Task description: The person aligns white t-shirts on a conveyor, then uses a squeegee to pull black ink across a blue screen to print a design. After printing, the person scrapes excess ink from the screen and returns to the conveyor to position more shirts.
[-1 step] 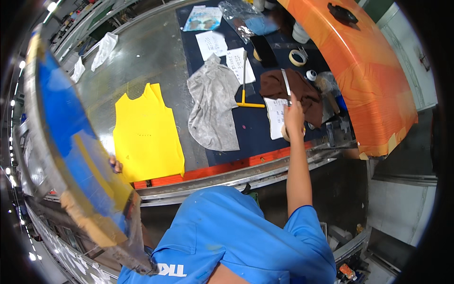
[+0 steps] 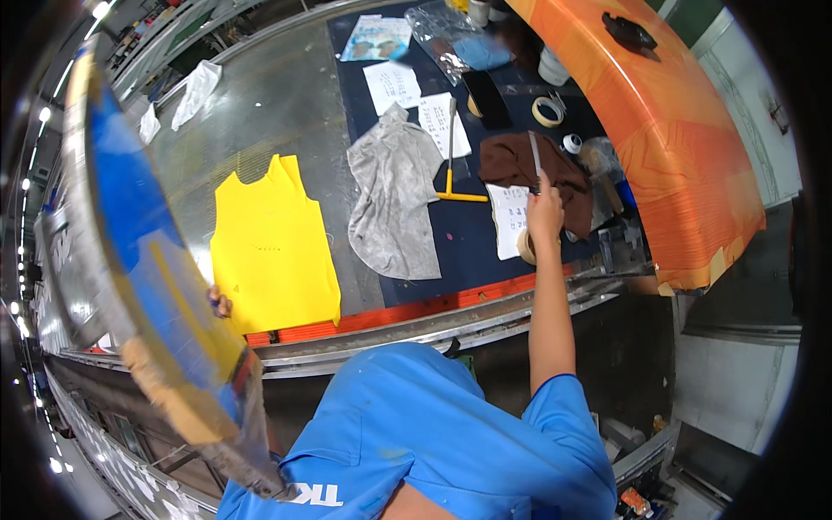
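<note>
So we're at the pick-up step, as far as we can judge: our right hand [image 2: 544, 217] is stretched out over the right end of the worktop [image 2: 286, 104], fingers closed round the lower end of a thin metal blade [image 2: 536, 158]. That blade stands over the brown cloth [image 2: 520, 165] near the worktop's right end, long axis running almost straight away from us, free tip pointing to the far edge. Our left hand [image 2: 220, 302] sits at the near edge beside the yellow vest [image 2: 273, 247], gripping a big blue and yellow panel [image 2: 130, 260]; only fingertips show. Next move probably wants a steady wrist, since the paper sheet [image 2: 510, 221] lies right under the hand.
</note>
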Demonstrator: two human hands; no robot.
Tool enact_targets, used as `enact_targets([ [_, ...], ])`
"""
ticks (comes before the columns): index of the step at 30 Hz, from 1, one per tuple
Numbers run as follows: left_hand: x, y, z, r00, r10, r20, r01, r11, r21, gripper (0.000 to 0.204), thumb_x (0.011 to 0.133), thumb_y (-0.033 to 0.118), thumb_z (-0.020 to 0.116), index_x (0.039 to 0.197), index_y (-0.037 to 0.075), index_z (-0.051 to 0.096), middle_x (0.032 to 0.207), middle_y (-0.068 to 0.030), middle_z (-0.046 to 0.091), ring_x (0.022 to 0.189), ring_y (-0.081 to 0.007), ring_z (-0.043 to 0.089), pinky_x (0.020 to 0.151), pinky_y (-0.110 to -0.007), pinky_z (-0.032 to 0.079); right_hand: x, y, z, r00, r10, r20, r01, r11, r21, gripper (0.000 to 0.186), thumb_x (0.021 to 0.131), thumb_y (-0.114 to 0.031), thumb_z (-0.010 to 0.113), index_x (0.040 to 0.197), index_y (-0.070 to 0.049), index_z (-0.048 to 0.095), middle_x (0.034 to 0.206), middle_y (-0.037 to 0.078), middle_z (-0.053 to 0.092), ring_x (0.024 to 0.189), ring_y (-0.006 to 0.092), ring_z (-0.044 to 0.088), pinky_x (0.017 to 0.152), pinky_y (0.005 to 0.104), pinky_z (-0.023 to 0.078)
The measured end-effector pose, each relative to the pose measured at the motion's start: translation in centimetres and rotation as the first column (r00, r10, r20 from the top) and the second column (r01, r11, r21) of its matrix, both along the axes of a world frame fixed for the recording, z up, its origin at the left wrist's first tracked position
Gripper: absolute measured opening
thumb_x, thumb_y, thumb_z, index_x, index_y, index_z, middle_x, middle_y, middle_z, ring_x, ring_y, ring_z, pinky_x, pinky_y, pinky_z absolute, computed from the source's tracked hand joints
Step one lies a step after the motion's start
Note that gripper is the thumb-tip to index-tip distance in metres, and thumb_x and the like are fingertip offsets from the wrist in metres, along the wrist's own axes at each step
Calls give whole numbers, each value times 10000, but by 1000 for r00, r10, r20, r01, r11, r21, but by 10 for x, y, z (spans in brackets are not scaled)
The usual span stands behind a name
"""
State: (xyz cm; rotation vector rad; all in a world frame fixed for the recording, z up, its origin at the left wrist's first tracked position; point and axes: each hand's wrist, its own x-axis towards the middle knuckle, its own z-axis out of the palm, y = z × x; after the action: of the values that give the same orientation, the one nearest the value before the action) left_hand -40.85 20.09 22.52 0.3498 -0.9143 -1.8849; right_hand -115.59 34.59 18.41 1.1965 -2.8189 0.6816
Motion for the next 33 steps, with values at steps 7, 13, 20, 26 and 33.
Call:
enact_targets([
  [7, -60, 22, -14, 993, 111, 48, -115, 989, 96, 608, 1023, 677, 361, 820, 137, 553, 746, -108, 630, 628, -252, 601, 556, -354, 508, 47, -16, 65, 951, 283, 124, -200, 869, -452, 577, 992, -345, 643, 1475, -67, 494, 1359, 202, 586, 1221, 350, 591, 1033, 458, 464],
  [13, -102, 0, 3, 783, 290, 550, -536, 762, 363, 599, 978, 717, 456, 709, 189, 543, 676, -21, 653, 517, -185, 610, 503, -310, 520, 181, 20, 131, -566, 560, 605, -59, 704, -707, 857, 1046, -663, 296, 1635, -73, 101, 1563, 197, 434, 1400, 289, 479, 1131, 425, 382],
  [20, -146, 15, -28, 666, 195, 720, -564, 764, 314, 621, 985, 624, 554, 1214, 60, 673, 1017, -66, 747, 852, -168, 727, 711, -322, 602, 210, 31, 52, 194, 410, 892, 147, 886, -439, 558, 1073, -307, 549, 1497, 34, 425, 1378, 135, 585, 1218, 165, 577, 1047, 297, 433],
  [26, -137, 47, -37, 724, 278, 631, -569, 758, 319, 722, 1008, 587, 544, 1383, -29, 533, 1256, -130, 662, 1093, -206, 666, 933, -348, 545, 213, 72, -5, 303, 390, 870, 125, 888, -442, 512, 1065, -254, 571, 1463, 51, 467, 1362, 137, 603, 1205, 158, 581, 1039, 287, 437],
  [33, -106, 53, -46, 792, 210, 573, -515, 733, 444, 688, 999, 539, 600, 1428, 11, 497, 1323, -121, 634, 1177, -222, 635, 998, -382, 519, 220, 78, -27, 392, 338, 856, 130, 901, -415, 465, 1063, -237, 572, 1430, 44, 513, 1313, 110, 633, 1170, 152, 600, 1016, 278, 448],
])
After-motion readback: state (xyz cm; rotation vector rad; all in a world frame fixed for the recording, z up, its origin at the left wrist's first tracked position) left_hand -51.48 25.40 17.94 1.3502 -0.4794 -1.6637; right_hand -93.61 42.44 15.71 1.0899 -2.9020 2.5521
